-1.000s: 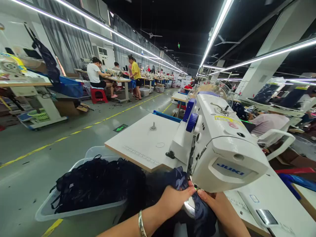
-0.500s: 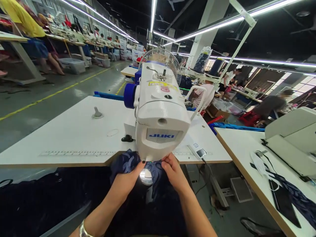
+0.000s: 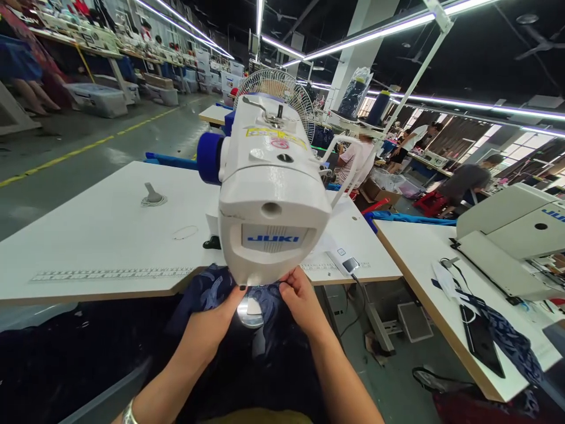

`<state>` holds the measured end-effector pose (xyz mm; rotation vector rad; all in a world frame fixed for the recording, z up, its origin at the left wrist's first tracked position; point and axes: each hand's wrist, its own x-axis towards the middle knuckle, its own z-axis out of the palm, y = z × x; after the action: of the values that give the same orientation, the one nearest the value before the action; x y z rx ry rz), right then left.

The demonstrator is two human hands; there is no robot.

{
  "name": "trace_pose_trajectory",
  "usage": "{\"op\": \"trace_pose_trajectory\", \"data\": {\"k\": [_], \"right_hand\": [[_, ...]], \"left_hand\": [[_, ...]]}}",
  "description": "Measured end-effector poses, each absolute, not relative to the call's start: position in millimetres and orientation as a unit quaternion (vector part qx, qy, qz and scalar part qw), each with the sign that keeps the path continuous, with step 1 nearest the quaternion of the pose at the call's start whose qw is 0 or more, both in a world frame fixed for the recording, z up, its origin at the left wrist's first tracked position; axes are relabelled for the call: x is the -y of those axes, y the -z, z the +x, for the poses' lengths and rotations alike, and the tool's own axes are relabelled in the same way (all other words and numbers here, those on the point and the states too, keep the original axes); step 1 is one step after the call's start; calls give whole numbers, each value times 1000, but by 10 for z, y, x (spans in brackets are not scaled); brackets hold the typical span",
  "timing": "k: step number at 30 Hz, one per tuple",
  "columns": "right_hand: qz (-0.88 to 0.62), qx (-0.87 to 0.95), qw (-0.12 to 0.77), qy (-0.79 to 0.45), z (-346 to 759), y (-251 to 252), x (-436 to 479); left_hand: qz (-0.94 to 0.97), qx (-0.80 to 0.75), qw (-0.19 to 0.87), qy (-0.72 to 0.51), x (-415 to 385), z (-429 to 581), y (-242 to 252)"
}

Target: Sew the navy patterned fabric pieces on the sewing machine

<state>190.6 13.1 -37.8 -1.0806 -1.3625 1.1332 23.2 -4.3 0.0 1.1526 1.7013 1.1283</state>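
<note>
A white JUKI sewing machine [image 3: 269,194] stands on a white table [image 3: 101,229] straight in front of me. Dark blue patterned fabric [image 3: 207,291] lies under its head and spills down toward my lap. My left hand [image 3: 218,318] pinches the fabric just left of the needle area, fingers closed on the cloth. Pressed against the cloth on the right side, right under the machine head, is my right hand [image 3: 300,300], its fingers also closed. A shiny metal plate [image 3: 249,312] shows between the two hands. The needle itself is hidden by the machine head.
A second white table [image 3: 424,265] with another sewing machine [image 3: 507,235] and dark fabric stands at the right. A fan [image 3: 276,88] sits behind my machine. Other people work at tables at the back right and far left. A grey aisle with a yellow line [image 3: 66,153] runs on the left.
The view has swung to the right, from the left aisle and fabric bin to face the machine head-on. Both hands have stayed on the fabric under the machine head.
</note>
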Motion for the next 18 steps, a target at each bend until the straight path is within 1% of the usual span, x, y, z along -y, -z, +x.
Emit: {"op": "trace_pose_trajectory", "data": {"k": [2,7,10,13,18], "right_hand": [[-450,564,504,-475,1911,386,-135],[-453,561,497,-482,1918,390,-137],[-453,562,496,-483,1919,393,-136],[-449,562,499,-484,1922,406,-139],[-446,555,497,-495,1931,424,-152]], "left_hand": [[444,-673,392,-444,43,230,6],[485,-673,341,-443,22,203,157],[486,-680,338,-432,13,192,218],[479,-679,353,-431,17,203,153],[467,-671,388,-426,40,230,-95]]}}
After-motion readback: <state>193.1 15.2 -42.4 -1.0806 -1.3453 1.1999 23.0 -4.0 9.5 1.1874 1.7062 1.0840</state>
